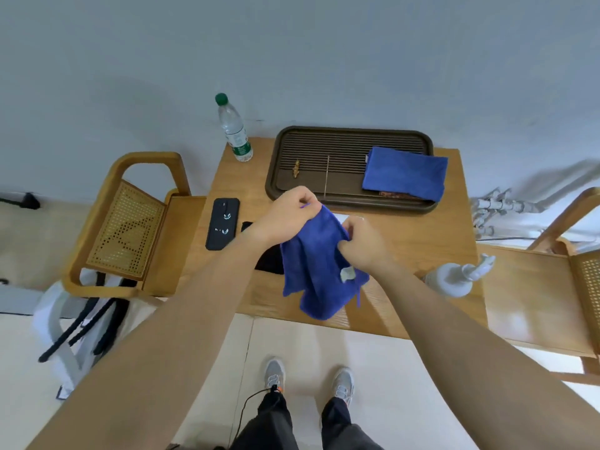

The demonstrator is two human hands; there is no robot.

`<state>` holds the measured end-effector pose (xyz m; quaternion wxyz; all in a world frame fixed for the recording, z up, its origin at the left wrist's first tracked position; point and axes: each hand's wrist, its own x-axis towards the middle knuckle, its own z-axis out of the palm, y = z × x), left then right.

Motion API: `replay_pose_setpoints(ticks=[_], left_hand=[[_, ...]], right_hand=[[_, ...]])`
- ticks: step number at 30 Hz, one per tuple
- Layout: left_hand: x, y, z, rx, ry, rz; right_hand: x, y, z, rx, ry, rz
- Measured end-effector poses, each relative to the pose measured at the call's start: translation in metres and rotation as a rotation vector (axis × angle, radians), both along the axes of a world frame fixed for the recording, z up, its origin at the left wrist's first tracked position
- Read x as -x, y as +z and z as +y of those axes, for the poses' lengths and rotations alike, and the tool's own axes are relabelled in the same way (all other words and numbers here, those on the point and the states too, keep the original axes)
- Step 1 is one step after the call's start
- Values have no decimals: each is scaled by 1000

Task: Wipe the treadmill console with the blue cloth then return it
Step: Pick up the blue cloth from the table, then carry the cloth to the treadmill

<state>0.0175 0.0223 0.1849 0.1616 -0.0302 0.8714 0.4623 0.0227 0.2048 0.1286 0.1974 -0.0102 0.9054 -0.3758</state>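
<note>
Soft fuzzy blue cloth (pixel 319 271) hanging above the wooden surface (pixel 422 235), left hand (pixel 289 216) fingers pinching its top corner, right hand (pixel 363 243) fingers gripping its upper edge, ridged dark tray (pixel 350 138) behind, slim black phone (pixel 223 224) left

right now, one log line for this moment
left hand: pinching blue cloth | right hand: gripping cloth | cloth: hanging above table

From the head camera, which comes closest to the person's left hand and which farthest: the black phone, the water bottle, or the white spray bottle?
Measured from the left hand, which grips the blue cloth:
1. Black phone, lying flat on the table just to the hand's left.
2. Water bottle, standing at the table's far left corner.
3. White spray bottle, far off on the right side, beyond the right hand.
</note>
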Motion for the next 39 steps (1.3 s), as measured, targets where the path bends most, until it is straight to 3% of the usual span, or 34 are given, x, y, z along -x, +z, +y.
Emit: replay_pose_setpoints(ticks=[6, 11, 15, 19, 24, 30, 39], left_hand=[[-34, 51, -74, -18, 188, 24], [-91, 60, -163, -44, 302, -87], [-146, 56, -244, 120, 309, -175], [-210, 43, -331, 145, 432, -186], [-296, 25, -427, 100, 740, -120], [-399, 4, -504, -28, 1064, -158], [-561, -21, -602, -89, 1509, -194]], right_hand=[[-3, 14, -19, -12, 98, -52], [-2, 56, -101, 305, 131, -134], [-17, 93, -202, 414, 266, -175], [-52, 113, -312, 345, 449, -318], [-113, 110, -448, 277, 720, -399], [-206, 99, -595, 184, 914, -388], [-344, 80, -790, 84, 1425, -387]])
